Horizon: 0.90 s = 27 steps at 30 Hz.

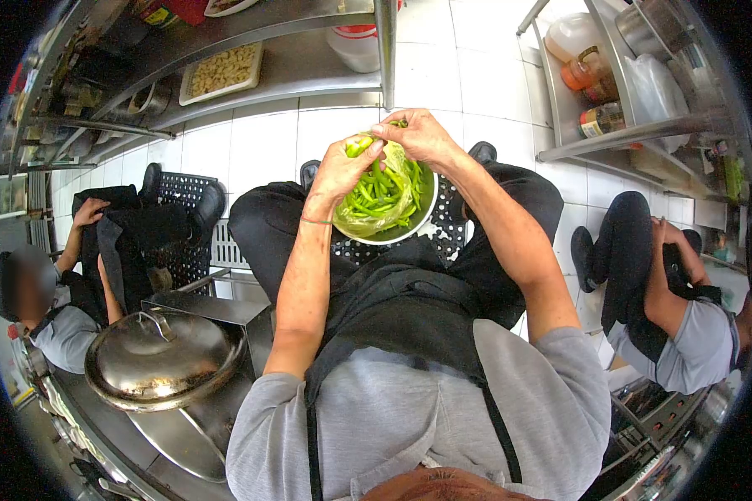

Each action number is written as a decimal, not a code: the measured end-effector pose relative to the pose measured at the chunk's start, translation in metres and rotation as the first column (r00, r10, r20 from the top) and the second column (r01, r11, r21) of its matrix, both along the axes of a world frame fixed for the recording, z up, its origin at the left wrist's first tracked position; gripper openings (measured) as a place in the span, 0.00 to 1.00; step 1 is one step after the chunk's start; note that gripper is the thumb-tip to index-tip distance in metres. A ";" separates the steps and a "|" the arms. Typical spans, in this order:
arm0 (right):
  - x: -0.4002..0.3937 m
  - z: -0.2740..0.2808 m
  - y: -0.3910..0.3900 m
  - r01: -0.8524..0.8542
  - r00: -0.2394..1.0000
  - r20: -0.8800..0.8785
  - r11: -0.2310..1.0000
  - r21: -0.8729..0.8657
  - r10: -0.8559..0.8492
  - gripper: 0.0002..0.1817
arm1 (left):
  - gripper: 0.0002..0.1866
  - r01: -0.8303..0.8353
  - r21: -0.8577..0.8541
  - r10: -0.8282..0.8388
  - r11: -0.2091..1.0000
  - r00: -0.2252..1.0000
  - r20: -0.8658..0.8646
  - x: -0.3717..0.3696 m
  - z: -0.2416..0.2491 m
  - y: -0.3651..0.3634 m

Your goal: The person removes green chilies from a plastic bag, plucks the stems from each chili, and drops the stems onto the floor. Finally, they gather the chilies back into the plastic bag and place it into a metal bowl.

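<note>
Between my knees sits a round metal bowl [433, 194], with a clear plastic bag [364, 224] in it full of long green chili peppers [380, 196]. Above its far rim my two hands meet, fingertips nearly touching. My left hand [348, 171] is closed around a light green chili pepper [358, 147]. My right hand [419, 139] is closed in a pinch, thumb towards the left hand, and a green bit of pepper [400, 123] shows at its fingers. Where the fingers overlap, details are hidden.
Steel shelves at the upper left hold a white tray of pale pieces [221, 71] and a white bucket [355, 48]. A rack [618, 138] with jars stands at the right. A lidded pot [165, 359] is at the lower left. Seated people [67, 334] flank me on both sides.
</note>
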State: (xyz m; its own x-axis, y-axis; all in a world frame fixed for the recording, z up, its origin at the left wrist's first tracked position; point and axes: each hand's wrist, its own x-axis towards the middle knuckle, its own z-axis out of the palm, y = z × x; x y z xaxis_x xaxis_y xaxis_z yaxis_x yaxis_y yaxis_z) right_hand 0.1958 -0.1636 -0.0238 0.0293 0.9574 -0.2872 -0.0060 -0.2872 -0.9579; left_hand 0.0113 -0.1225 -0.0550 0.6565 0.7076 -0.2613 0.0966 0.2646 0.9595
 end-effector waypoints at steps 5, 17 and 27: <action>0.005 -0.005 0.008 0.132 0.961 0.227 0.984 0.119 -0.157 0.18 | 0.16 -0.113 -0.015 0.114 0.993 0.991 0.072 0.007 0.001 -0.005; 0.006 -0.005 0.005 0.047 0.993 -0.108 0.999 0.005 -0.046 0.17 | 0.15 -0.093 -0.019 0.095 0.995 0.988 0.119 -0.005 0.014 -0.002; 0.015 0.013 0.006 0.063 0.661 -0.729 0.981 -0.181 -0.177 0.11 | 0.15 -0.057 -0.131 0.091 0.990 0.957 0.274 -0.010 0.011 0.008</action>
